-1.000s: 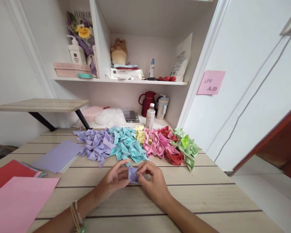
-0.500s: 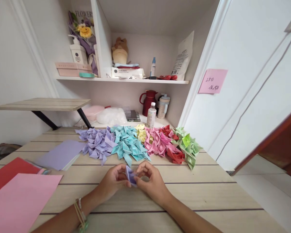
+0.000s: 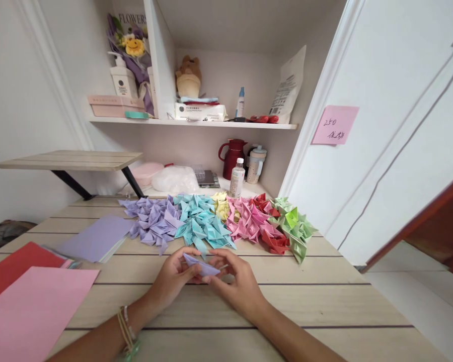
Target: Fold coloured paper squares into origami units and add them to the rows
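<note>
Now, in the head view, the left hand (image 3: 175, 279) and right hand (image 3: 236, 281) both pinch a folded lilac paper piece (image 3: 201, 264) just above the wooden table (image 3: 324, 296). Half a second ago it stood bunched upright; it now lies flattened, a long pointed shape near the lilac origami pile (image 3: 153, 223).

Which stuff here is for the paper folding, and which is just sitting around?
For the folding:
small purple folded paper piece, held by left hand and right hand
row of coloured folded paper shapes
purple paper stack
pink sheet
red sheet

Just sitting around:
dark red jug
clear plastic bottle
pink sticky note
</note>
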